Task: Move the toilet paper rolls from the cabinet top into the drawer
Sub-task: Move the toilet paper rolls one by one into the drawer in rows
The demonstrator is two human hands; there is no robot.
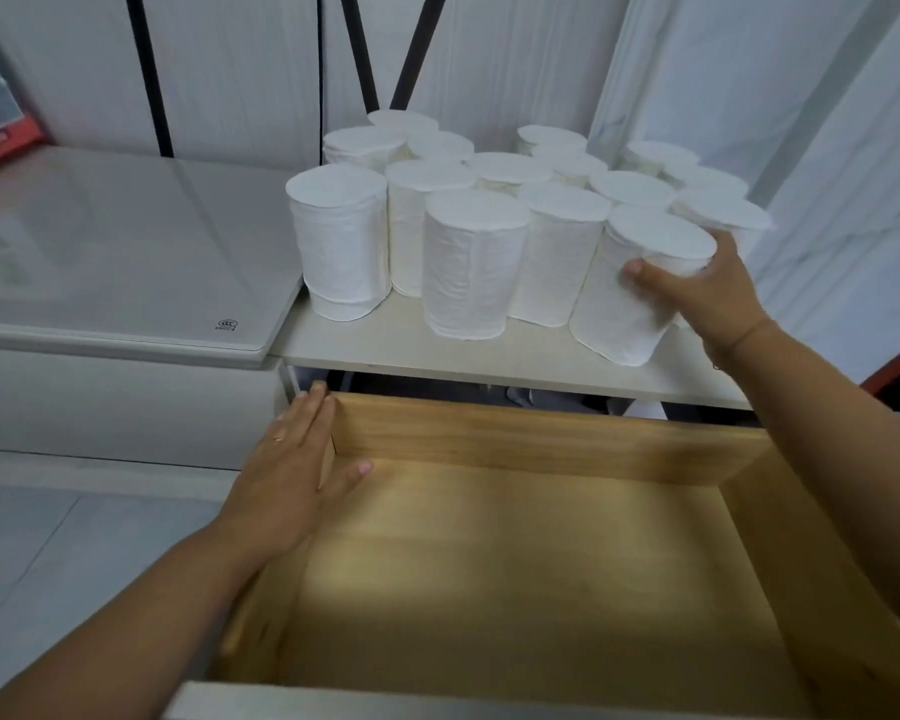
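With right hand (697, 298) curled round front-right roll (614, 319), lift straight up, clear of neighbouring rolls (557, 252). Brace drawer (541, 439) with flat, straight-fingered left hand (287, 480). Set roll upright in corner.

The toilet paper rolls (476, 262) are plain white. The drawer (541, 563) at six o'clock shows yellow wood grain, the cabinet top (385, 345) cream.

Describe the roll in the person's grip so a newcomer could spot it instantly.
Above the open wooden drawer, the cabinet top carries a cluster of upright white rolls. At the cluster's front right corner stands the front-right roll, the only one gripped by the right hand.
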